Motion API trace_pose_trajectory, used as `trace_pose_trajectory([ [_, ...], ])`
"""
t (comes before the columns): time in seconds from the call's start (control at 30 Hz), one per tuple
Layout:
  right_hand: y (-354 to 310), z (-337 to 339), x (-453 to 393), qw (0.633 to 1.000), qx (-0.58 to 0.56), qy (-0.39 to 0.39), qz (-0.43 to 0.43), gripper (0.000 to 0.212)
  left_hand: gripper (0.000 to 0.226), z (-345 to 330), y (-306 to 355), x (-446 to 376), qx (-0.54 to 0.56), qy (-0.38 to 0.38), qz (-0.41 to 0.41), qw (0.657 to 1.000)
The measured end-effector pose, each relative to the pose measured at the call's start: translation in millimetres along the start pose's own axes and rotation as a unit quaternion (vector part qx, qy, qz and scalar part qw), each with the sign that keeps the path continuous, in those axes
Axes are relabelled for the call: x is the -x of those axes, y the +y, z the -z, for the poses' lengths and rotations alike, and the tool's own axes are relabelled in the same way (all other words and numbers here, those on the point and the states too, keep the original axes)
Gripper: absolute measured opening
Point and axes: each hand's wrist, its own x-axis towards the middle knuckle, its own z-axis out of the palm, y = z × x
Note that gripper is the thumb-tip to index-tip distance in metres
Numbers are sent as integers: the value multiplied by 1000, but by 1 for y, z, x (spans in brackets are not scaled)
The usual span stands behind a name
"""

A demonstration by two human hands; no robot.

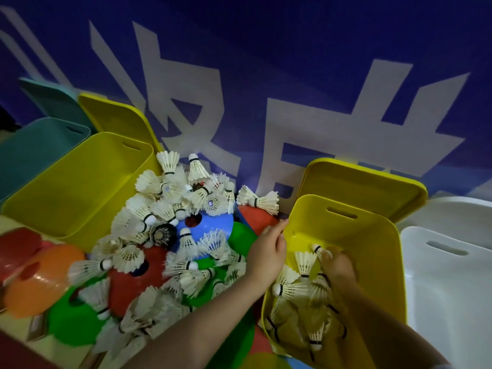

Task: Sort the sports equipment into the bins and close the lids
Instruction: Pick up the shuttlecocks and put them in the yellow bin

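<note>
A heap of white feather shuttlecocks [170, 209] lies over flat disc cones: blue [210, 225], red [125, 283], green [72, 323] and orange [40, 280]. On the right stands a yellow bin [372, 235] with several shuttlecocks [300, 288] inside. My right hand [336, 265] is down inside that bin, fingers curled round a shuttlecock [318, 249]. My left hand [269, 251] rests on the bin's left rim, gripping its edge.
An empty yellow bin [80, 187] and a teal bin [34, 147] stand at the left, their lids [117, 115] leaning on the blue wall behind. A yellow lid [372, 182] leans behind the right bin. A white bin [452, 275] stands at the far right.
</note>
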Motion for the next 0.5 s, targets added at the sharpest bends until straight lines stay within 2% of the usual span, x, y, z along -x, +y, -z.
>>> trace_pose_trajectory([
  [0.07,-7,11,9,1000,-6,10,-8,55,41,-1,3,0,0,-5,7,1000],
  [0.17,-37,45,53,998,-22,60,5,51,41,0,5,0,6,-13,9,1000],
  [0.37,-67,71,115,986,-106,108,65,54,41,5,6,0,-17,-22,22,999],
  [0.5,-99,79,159,973,-139,153,107,53,45,36,-1,8,-52,-46,16,997],
])
